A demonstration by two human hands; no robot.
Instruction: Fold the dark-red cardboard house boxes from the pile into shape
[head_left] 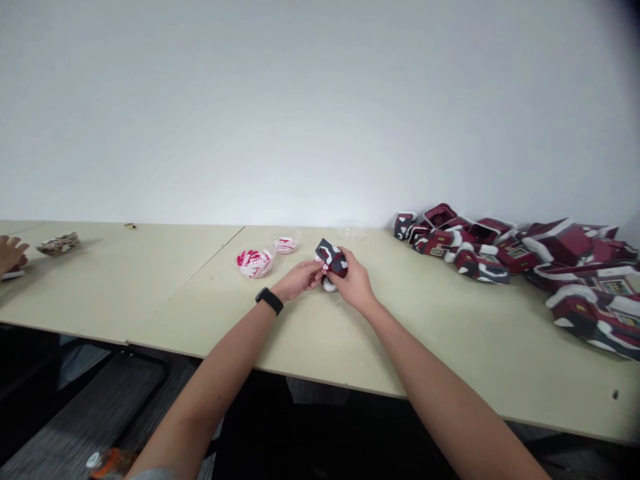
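A small model house (334,259), dark grey, white and maroon, is tilted in my right hand (356,280), whose fingers are wrapped round its side. My left hand (299,280), with a black watch on its wrist, pinches a small red-and-white piece (324,266) against the house's near side; its exact shape is hidden by the fingers. Just beneath the hands a round whitish item (329,285) shows in part. Beyond my left hand stands a clear bowl (256,264) of red-and-white striped pieces. A second clear bowl (285,245) behind it holds similar pieces.
Many maroon, white and grey model houses (480,260) are heaped along the right of the table (210,313). A clear dish (350,231) sits near the wall. At far left are another person's hand (11,253) and a brown-and-white bundle (59,244). An orange bottle (113,461) is below.
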